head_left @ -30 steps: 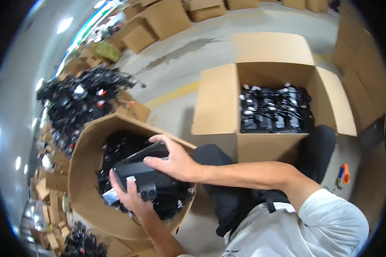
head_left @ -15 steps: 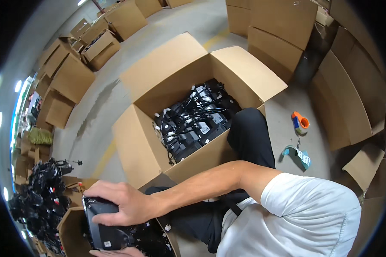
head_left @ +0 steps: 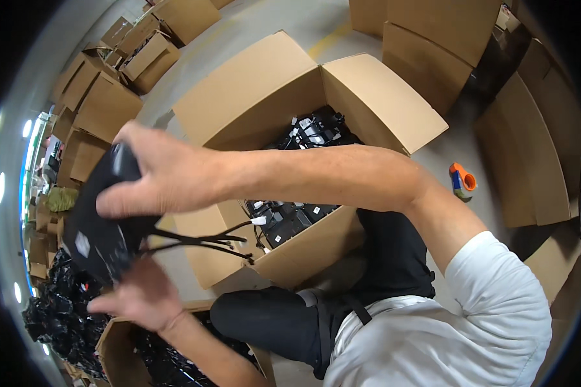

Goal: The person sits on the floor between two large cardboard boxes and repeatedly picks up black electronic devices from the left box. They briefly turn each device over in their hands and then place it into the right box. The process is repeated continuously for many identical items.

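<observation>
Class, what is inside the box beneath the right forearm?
Visible in the box: black units, some with white labels. The right forearm hides the middle; anything beneath those units is covered.

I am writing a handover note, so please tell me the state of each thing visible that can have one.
Right hand: closed on the black unit
Black unit: held up, tilted
Cables: loose, sticking out from the unit
Left hand: by the unit's lower end; blurred, contact unclear
Large carton: open, flaps folded outward, black units inside
Small carton: open, black parts inside
Orange-and-blue tool: lying on the floor
</observation>
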A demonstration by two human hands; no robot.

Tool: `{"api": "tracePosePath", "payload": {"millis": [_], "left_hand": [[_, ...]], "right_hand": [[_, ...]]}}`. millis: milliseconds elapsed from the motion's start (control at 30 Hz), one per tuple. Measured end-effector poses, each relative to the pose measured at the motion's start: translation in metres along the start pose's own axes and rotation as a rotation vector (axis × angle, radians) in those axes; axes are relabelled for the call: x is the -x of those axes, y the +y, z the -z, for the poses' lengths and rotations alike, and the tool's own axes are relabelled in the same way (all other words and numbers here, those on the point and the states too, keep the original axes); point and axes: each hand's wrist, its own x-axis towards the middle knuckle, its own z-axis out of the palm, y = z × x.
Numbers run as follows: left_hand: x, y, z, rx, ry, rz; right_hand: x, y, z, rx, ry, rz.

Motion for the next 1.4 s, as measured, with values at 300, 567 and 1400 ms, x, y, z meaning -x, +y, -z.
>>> {"api": "tracePosePath", "payload": {"millis": [300, 567, 1400], "left_hand": [[-0.017, -0.104, 0.068, -0.339, 0.215, 0.625], [-0.023, -0.108, 0.088, -0.3, 0.58, 0.518], [0.214, 0.073, 0.23, -1.442, 0.861, 0.219]], "right_hand": [[0.025, 0.193, 0.144, -0.379, 0.235, -0.746], [0.089, 0.375, 0.104, -0.237, 0.647, -0.987], [0.095, 0.257, 0.184, 1.09, -0.432, -0.867]]}}
